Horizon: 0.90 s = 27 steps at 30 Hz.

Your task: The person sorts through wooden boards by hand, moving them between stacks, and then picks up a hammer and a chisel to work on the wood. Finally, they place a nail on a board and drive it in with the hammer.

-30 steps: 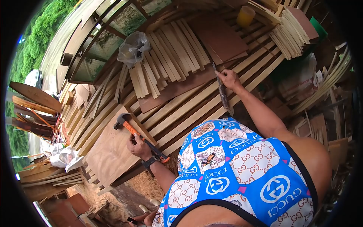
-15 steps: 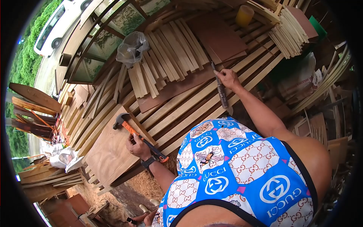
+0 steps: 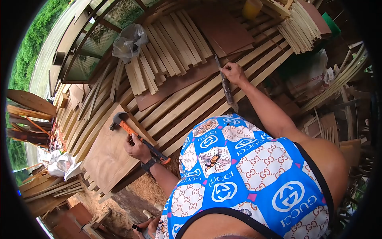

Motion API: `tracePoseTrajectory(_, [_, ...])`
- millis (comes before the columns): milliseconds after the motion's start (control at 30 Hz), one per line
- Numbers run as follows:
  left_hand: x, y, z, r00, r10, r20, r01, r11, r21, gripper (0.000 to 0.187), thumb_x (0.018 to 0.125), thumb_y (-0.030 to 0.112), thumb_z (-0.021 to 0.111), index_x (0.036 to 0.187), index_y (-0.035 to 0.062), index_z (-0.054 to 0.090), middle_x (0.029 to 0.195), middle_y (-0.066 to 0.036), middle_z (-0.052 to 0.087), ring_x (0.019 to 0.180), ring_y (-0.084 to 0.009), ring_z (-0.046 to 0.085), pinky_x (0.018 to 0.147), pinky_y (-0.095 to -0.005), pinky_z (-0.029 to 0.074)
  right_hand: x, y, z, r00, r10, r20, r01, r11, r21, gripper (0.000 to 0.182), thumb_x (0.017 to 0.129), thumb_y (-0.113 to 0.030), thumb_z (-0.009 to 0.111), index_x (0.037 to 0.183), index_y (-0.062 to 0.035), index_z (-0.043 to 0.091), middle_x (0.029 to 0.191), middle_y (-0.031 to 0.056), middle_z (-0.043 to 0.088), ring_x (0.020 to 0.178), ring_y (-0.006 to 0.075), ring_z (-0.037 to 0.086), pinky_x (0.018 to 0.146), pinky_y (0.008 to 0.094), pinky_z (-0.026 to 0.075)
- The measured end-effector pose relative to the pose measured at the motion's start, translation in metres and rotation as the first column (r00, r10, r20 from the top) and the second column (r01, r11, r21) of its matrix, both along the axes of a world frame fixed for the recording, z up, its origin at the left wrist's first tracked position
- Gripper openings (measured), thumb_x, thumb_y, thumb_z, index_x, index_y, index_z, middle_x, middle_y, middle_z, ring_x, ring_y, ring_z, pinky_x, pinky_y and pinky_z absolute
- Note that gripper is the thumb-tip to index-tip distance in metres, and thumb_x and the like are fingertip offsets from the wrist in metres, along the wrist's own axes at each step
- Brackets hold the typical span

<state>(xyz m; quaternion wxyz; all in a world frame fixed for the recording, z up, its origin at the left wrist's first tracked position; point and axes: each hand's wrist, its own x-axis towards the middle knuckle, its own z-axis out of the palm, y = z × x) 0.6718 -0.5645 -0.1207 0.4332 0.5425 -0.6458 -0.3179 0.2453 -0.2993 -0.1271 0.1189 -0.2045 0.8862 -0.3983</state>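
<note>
My right hand [image 3: 234,74] pinches a dark chisel-like tool [image 3: 227,91] near its thin metal end, above the long wooden beams [image 3: 199,100]. The tool's thick end points down toward my body. Farther left, my left hand [image 3: 137,149], with a dark watch on the wrist, has its fingers curled beside the handle of an orange and black hammer [image 3: 134,133]. What those fingers hold, if anything, is hidden. Under the hammer lies a light plywood sheet [image 3: 105,159], with the hammer's head toward its upper edge.
Short wooden strips [image 3: 171,47] lie stacked on a brown board [image 3: 155,97], beside a clear plastic bag [image 3: 129,42]. A yellow container [image 3: 251,8] stands at the top. More strips [image 3: 300,30] are piled at the upper right. White sacks [image 3: 63,165] lie at the left.
The whole view has shifted, so the bench, tools and both hands appear slightly higher and farther left. The white van has left the view. Both hands keep nearly the same pose.
</note>
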Motion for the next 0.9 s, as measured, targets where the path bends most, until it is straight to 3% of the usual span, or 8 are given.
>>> tracePoseTrajectory(267, [0.005, -0.004, -0.008, 0.996, -0.012, 0.093, 0.019, 0.997, -0.075, 0.023, 0.095, 0.016, 0.069, 0.104, -0.0047, 0.070, 0.092, -0.014, 0.070, 0.084, -0.0241, 0.065, 0.077, -0.0374, 0.052, -0.002, 0.002, -0.012, 0.998, 0.053, -0.017, -0.054, 0.998, -0.020, 0.026, 0.081, -0.027, 0.076, 0.086, -0.0018, 0.072, 0.085, 0.0168, 0.073, 0.083, 0.0312, 0.072, 0.077, 0.0399, 0.055])
tracePoseTrajectory(467, [0.003, -0.004, -0.006, 1.000, -0.007, -0.003, 0.007, 1.000, -0.009, 0.023, 0.095, 0.016, 0.070, 0.104, -0.0046, 0.071, 0.091, -0.014, 0.070, 0.083, -0.0241, 0.065, 0.076, -0.0373, 0.052, -0.001, 0.002, -0.012, 0.999, 0.044, -0.008, -0.044, 0.999, -0.002, 0.023, 0.079, -0.025, 0.076, 0.086, -0.0033, 0.072, 0.085, 0.0165, 0.073, 0.085, 0.0322, 0.072, 0.078, 0.0405, 0.055])
tracePoseTrajectory(533, [0.006, -0.009, -0.012, 0.996, -0.043, 0.073, 0.050, 0.994, -0.094, 0.025, 0.097, 0.017, 0.069, 0.110, -0.0052, 0.068, 0.092, -0.010, 0.069, 0.079, -0.0157, 0.065, 0.071, -0.0295, 0.053, -0.002, 0.002, -0.013, 0.999, 0.049, -0.024, -0.049, 0.999, 0.002, 0.022, 0.079, -0.024, 0.076, 0.086, -0.0034, 0.072, 0.085, 0.0164, 0.074, 0.085, 0.0323, 0.072, 0.078, 0.0407, 0.055])
tracePoseTrajectory(567, [0.009, -0.009, -0.015, 0.996, -0.043, 0.073, 0.050, 0.994, -0.095, 0.025, 0.097, 0.017, 0.069, 0.110, -0.0052, 0.068, 0.092, -0.010, 0.069, 0.079, -0.0157, 0.065, 0.071, -0.0295, 0.053, -0.002, 0.002, -0.013, 0.998, 0.053, -0.042, -0.053, 0.999, 0.006, 0.022, 0.079, -0.024, 0.076, 0.086, -0.0035, 0.072, 0.085, 0.0163, 0.074, 0.086, 0.0324, 0.072, 0.078, 0.0409, 0.055])
tracePoseTrajectory(667, [0.003, -0.005, -0.005, 0.998, -0.045, 0.045, 0.049, 0.996, -0.074, 0.025, 0.097, 0.017, 0.069, 0.110, -0.0051, 0.068, 0.092, -0.010, 0.069, 0.079, -0.0158, 0.065, 0.071, -0.0294, 0.053, -0.001, 0.002, -0.013, 0.998, 0.046, -0.031, -0.046, 0.999, 0.004, 0.022, 0.078, -0.024, 0.077, 0.086, -0.0039, 0.072, 0.086, 0.0162, 0.074, 0.086, 0.0325, 0.072, 0.078, 0.0409, 0.056])
tracePoseTrajectory(733, [0.002, -0.004, -0.005, 1.000, -0.023, 0.015, 0.024, 0.998, -0.056, 0.022, 0.095, 0.015, 0.070, 0.105, -0.0045, 0.071, 0.090, -0.013, 0.069, 0.079, -0.0227, 0.066, 0.074, -0.0363, 0.053, -0.001, 0.002, -0.013, 0.999, 0.045, -0.029, -0.044, 0.999, 0.005, 0.022, 0.078, -0.024, 0.077, 0.086, -0.0040, 0.072, 0.086, 0.0161, 0.074, 0.086, 0.0325, 0.072, 0.079, 0.0408, 0.056])
tracePoseTrajectory(900, [0.004, -0.005, -0.006, 0.999, -0.017, 0.033, 0.019, 0.998, -0.057, 0.021, 0.094, 0.015, 0.071, 0.103, -0.0044, 0.070, 0.089, -0.013, 0.069, 0.080, -0.0234, 0.065, 0.074, -0.0370, 0.052, -0.001, 0.002, -0.017, 0.998, 0.054, -0.021, -0.055, 0.998, -0.024, 0.022, 0.077, -0.023, 0.078, 0.087, -0.0042, 0.072, 0.087, 0.0161, 0.074, 0.087, 0.0318, 0.072, 0.079, 0.0406, 0.056])
